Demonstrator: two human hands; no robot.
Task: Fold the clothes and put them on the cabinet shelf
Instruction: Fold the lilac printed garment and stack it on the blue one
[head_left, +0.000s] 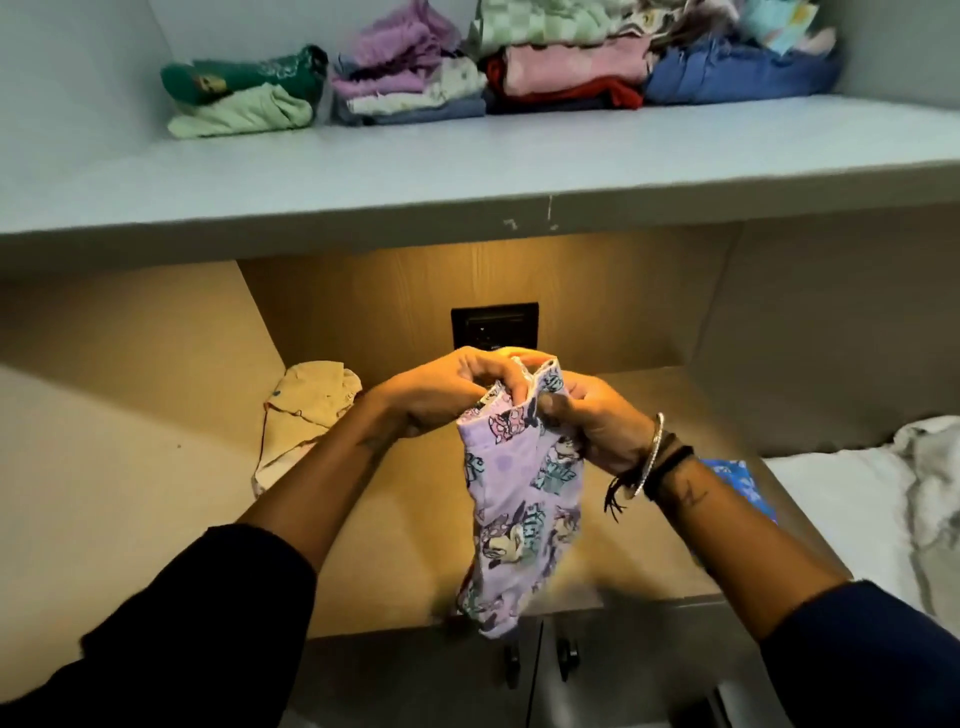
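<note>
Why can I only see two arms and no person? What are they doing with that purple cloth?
The camera sits on the person's head and looks down, so you see what they see: just their own arms. The left hand and the right hand both pinch the top edge of a purple cloth with cartoon prints. It hangs down in the air, not folded yet. Below it is a wooden counter. A cream cloth lies crumpled at the back left, and something blue peeks out behind the right wrist. Up above is a grey shelf where folded clothes already sit in piles. The purple one will probably go there too.
</note>
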